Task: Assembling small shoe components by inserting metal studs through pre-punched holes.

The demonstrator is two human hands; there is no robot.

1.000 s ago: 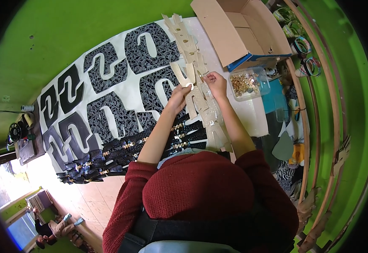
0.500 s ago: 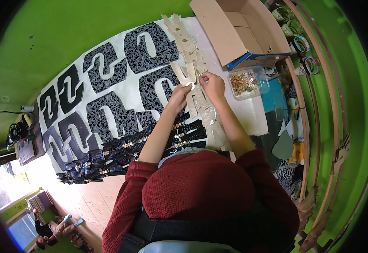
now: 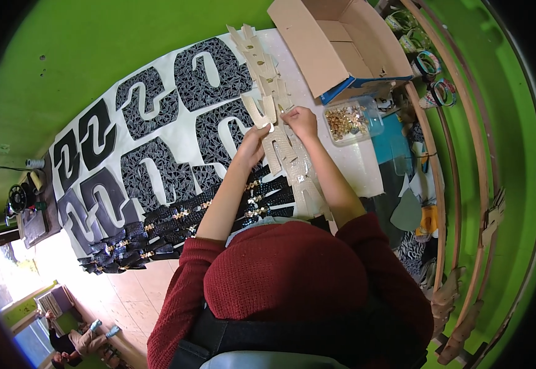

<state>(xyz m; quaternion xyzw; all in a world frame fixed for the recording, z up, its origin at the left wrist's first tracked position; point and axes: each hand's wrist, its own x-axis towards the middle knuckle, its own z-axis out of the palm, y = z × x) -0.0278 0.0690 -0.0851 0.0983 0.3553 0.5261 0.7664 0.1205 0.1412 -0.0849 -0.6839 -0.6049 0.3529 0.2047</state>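
1. Along the desk (image 3: 368, 175), cream strips (image 3: 288, 150) overlap beside black cutouts (image 3: 231, 69).
2. Left hand (image 3: 252, 146) pinches the strips; right hand (image 3: 302, 123) bunches its fingertips, any hold hidden.
3. Fingertip detailing seems in hand; next move needs steadiness.

Left hand (image 3: 253, 146) grips a forked beige strap (image 3: 269, 109), and just beside it, the right hand (image 3: 301, 123), fingers bunched, is at the strips (image 3: 303, 184)! Gold bits (image 3: 343, 123) in the tub (image 3: 376, 119), near the box (image 3: 308, 52); black cutouts (image 3: 234, 71) across the counter (image 3: 361, 166).
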